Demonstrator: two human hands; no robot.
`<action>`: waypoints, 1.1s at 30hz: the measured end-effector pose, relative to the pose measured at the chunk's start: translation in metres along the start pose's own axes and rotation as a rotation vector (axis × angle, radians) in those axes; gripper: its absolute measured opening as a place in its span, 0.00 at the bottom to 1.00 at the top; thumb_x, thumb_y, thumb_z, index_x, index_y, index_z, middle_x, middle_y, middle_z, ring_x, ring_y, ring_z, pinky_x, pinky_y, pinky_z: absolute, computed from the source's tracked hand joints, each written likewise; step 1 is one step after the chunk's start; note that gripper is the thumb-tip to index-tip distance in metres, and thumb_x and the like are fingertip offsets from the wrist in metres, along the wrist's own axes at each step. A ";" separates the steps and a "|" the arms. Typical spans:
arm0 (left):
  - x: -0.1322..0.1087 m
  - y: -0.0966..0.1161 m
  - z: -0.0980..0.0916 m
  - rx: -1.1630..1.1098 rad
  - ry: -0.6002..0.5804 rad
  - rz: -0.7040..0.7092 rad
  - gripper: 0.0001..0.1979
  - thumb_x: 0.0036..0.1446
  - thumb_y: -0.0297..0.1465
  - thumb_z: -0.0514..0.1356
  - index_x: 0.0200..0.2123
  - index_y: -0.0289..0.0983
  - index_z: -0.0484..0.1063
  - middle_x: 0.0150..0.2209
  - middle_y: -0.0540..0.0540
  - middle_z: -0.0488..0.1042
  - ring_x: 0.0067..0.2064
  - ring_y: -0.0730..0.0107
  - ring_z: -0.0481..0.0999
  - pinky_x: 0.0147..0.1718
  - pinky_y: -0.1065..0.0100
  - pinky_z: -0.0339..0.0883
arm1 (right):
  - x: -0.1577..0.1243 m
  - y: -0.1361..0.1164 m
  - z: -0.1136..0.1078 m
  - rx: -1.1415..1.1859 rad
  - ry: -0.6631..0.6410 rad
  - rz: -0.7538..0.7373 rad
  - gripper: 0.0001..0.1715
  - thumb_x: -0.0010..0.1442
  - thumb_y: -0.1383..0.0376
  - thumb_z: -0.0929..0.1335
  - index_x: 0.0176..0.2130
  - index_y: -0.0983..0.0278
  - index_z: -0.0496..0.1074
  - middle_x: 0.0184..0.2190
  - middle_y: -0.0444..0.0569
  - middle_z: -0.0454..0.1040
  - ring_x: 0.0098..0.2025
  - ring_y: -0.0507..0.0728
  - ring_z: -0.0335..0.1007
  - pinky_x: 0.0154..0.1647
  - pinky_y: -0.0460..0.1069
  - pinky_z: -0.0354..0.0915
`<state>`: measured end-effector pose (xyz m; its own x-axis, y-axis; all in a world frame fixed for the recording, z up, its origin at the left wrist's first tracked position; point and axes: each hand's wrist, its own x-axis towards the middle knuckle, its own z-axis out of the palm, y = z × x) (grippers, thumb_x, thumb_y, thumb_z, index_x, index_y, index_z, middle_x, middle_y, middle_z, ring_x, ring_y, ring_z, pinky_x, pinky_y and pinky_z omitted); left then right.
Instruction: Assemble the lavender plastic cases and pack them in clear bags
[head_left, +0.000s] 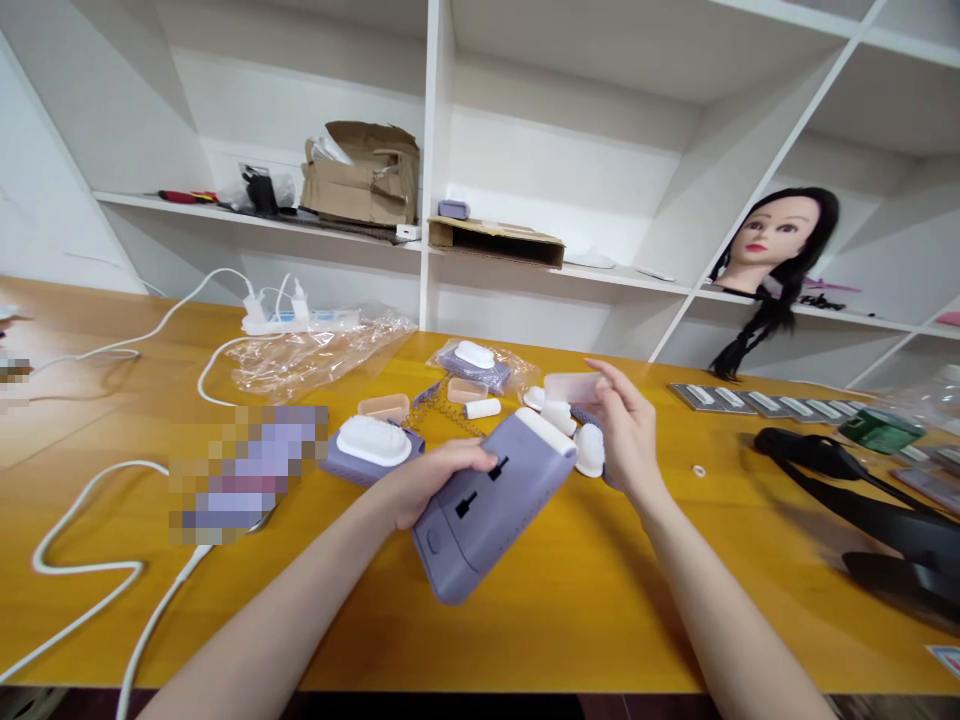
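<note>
- Left grip (433,477) holds purple device (506,505).
- Right grip (628,428) pinches translucent cap (564,387).
- Beyond both grips, on desk (562,640): clear bag (523,375), purple-white unit (471,372) in or on it.
- Farther beyond left grip: carton (364,185), plastic (330,150) at its opening.

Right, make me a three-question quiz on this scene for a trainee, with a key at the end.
1. True or false: the mannequin head is on a shelf.
2. What does the left hand hold?
A. A cardboard box
B. The purple device
C. A white cable
3. Fill in the blank: the translucent cover is held in the ____ hand.

Key: 1. True. 2. B. 3. Right.
</note>
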<state>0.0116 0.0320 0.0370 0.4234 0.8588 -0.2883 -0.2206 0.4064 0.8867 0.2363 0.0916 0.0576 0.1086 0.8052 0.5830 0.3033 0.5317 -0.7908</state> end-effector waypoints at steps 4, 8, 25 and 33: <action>-0.002 -0.001 0.006 0.103 -0.041 0.043 0.18 0.43 0.35 0.63 0.40 0.36 0.72 0.30 0.50 0.74 0.29 0.72 0.71 0.26 0.72 0.61 | -0.002 -0.007 0.001 0.481 -0.112 0.333 0.13 0.51 0.57 0.70 0.39 0.55 0.72 0.34 0.42 0.73 0.35 0.56 0.75 0.35 0.49 0.65; -0.001 -0.001 0.007 0.155 0.014 0.111 0.17 0.48 0.36 0.61 0.42 0.37 0.71 0.30 0.50 0.72 0.28 0.73 0.70 0.25 0.73 0.60 | -0.010 -0.015 0.004 0.522 -0.218 0.472 0.16 0.47 0.57 0.74 0.37 0.58 0.73 0.34 0.45 0.74 0.38 0.57 0.73 0.34 0.49 0.65; 0.000 -0.004 0.013 0.332 0.228 0.399 0.17 0.53 0.39 0.58 0.46 0.42 0.73 0.41 0.48 0.77 0.39 0.63 0.72 0.35 0.68 0.62 | -0.025 -0.026 0.017 0.413 -0.240 0.353 0.16 0.48 0.58 0.73 0.40 0.56 0.77 0.37 0.44 0.75 0.37 0.54 0.68 0.35 0.48 0.66; 0.000 -0.004 0.014 0.301 0.206 0.405 0.15 0.54 0.38 0.58 0.44 0.41 0.73 0.38 0.49 0.76 0.36 0.66 0.72 0.35 0.69 0.61 | -0.034 -0.026 0.020 0.250 -0.281 0.201 0.16 0.51 0.58 0.71 0.42 0.54 0.77 0.42 0.44 0.76 0.39 0.55 0.69 0.41 0.51 0.66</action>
<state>0.0248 0.0262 0.0380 0.1691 0.9838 0.0601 -0.0561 -0.0513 0.9971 0.2057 0.0554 0.0546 -0.1304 0.9214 0.3661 0.0602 0.3759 -0.9247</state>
